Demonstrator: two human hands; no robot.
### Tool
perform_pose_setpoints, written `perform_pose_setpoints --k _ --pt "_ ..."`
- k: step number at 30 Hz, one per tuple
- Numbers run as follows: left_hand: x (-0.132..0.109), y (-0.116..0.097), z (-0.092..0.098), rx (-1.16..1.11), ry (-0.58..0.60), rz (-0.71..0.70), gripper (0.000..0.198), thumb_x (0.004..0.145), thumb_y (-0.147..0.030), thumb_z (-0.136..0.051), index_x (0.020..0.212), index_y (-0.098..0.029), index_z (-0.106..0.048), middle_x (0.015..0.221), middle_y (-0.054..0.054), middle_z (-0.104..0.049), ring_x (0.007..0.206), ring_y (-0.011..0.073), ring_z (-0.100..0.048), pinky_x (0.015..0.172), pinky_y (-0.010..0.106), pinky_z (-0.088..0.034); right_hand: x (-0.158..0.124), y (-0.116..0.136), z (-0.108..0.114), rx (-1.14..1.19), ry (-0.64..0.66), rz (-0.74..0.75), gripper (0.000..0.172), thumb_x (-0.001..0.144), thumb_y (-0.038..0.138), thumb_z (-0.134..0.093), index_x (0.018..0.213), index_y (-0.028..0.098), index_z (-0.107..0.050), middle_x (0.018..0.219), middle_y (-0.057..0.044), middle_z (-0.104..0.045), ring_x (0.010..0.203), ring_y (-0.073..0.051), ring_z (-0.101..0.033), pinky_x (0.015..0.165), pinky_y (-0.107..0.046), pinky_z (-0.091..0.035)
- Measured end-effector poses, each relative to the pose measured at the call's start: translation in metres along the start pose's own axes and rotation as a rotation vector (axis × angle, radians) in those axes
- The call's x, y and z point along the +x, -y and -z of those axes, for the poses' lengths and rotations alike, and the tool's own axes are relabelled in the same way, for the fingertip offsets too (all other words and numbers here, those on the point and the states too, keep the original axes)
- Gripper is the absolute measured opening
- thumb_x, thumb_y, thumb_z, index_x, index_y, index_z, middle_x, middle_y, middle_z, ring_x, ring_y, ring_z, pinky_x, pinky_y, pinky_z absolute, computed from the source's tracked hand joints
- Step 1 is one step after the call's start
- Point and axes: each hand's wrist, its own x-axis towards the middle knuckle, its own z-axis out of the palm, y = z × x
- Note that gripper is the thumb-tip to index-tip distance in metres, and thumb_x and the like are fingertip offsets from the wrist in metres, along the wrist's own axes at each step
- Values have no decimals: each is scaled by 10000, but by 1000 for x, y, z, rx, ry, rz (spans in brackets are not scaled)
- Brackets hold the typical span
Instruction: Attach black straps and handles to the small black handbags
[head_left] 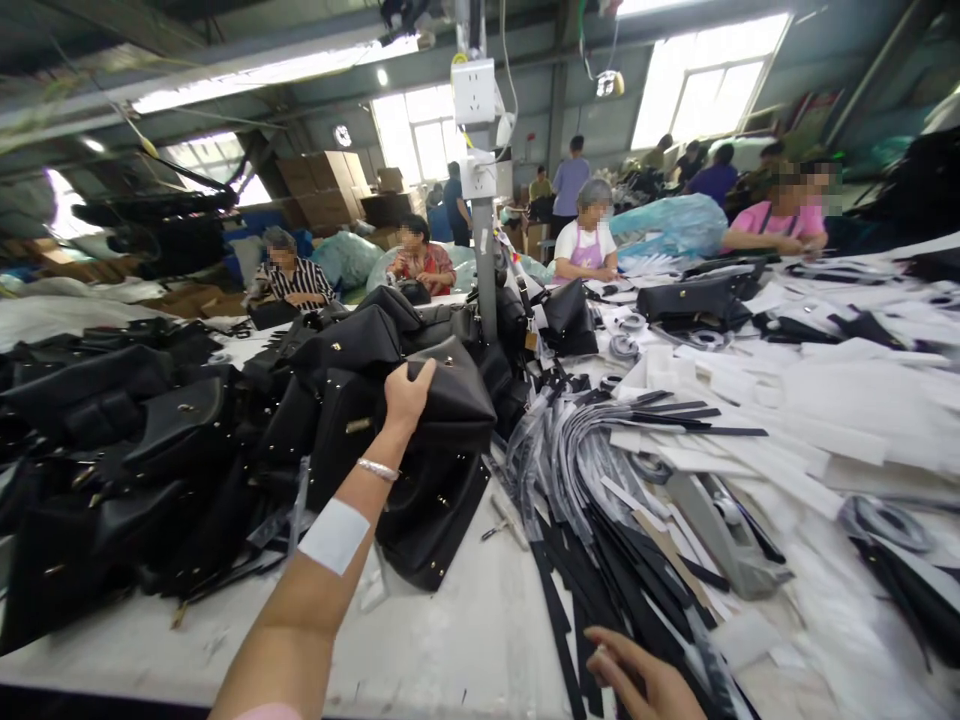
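My left hand (407, 392) reaches out to the pile and is closed on the edge of a black handbag (457, 385) with small gold-coloured fittings. Beneath it, another black bag (435, 510) leans down onto the white tabletop. Low in the view, my right hand (645, 682) hovers near a bundle of black straps (600, 540), some in clear plastic film. Its fingers are drawn together, and a tiny pale spot shows at their tips; I cannot make out what it is.
More black bags (180, 420) are heaped along the left. A grey tape dispenser (727, 530) stands right of the straps, among white foam sheets (862, 400). A post with power sockets (474, 90) rises mid-table. Several people sit across the table, including one in a lilac apron (589, 255).
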Motion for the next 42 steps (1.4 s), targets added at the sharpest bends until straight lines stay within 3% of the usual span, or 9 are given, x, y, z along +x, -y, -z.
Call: perform_pose_setpoints --k 4,9,17,22,30,33,36,39,42 --pt "-62 -46 12 280 387 -570 433 828 -487 -595 556 -154 -547 544 -20 -531 527 110 -473 546 237 -352 7 27 -6 499 -37 -167 692 809 643 -561 1365 241 -472 1224 -124 -644 1070 -268 -638 870 -367 -521" --pt "-140 -35 34 290 920 -1032 415 909 -423 -525 584 -167 -548 539 -12 -539 577 121 -524 637 245 -418 19 49 -2 1008 -185 -108 691 832 603 -575 1431 367 -324 1416 -73 -495 1209 -257 -550 990 -447 -438" --pt "-199 17 36 316 1072 -1318 171 954 -237 -462 872 -176 -598 599 -18 -597 563 130 -534 641 288 -426 19 2 -8 1248 -71 -192 626 821 708 -471 1157 200 -618 1129 -128 -685 1079 -298 -615 869 -461 -495" --pt "-209 35 38 331 1054 -1496 202 937 -99 -406 882 -157 -591 576 -9 -585 526 128 -517 653 294 -443 29 -22 -11 977 -214 -215 422 817 462 -600 1203 292 -588 1241 -77 -640 1104 -260 -615 923 -464 -476" --pt "-299 111 48 403 1324 -1325 169 923 -133 -437 843 -146 -585 543 6 -605 489 142 -528 593 305 -404 51 10 -38 -208 -327 242 543 825 422 -601 1338 271 -511 1439 -71 -455 1354 -253 -376 1136 -451 -281" --pt "-332 112 44 452 1439 -1195 160 912 -176 -494 787 -161 -593 558 9 -628 516 151 -566 565 291 -395 58 22 -57 -364 -284 222 760 785 397 -647 1459 248 -331 1470 -90 -413 1360 -264 -369 1118 -449 -321" --pt "-326 91 48 408 1488 -1027 154 908 -272 -535 801 -187 -606 638 8 -653 601 162 -606 549 270 -410 61 20 -56 -421 -242 165 643 791 229 -590 1412 211 -423 1353 -99 -551 1244 -259 -517 1067 -413 -395" --pt "-291 66 67 249 1241 -757 162 927 -301 -501 898 -204 -627 746 19 -677 685 156 -621 630 264 -456 58 14 -42 -391 -240 112 473 801 178 -543 1272 206 -583 1207 -90 -660 1117 -264 -617 1001 -406 -457" --pt "-257 56 84 151 728 -417 153 924 -233 -490 880 -203 -632 764 23 -672 692 147 -609 684 273 -470 51 10 -32 -331 -257 102 401 802 237 -584 1199 220 -638 1164 -79 -685 1092 -279 -630 990 -425 -464"
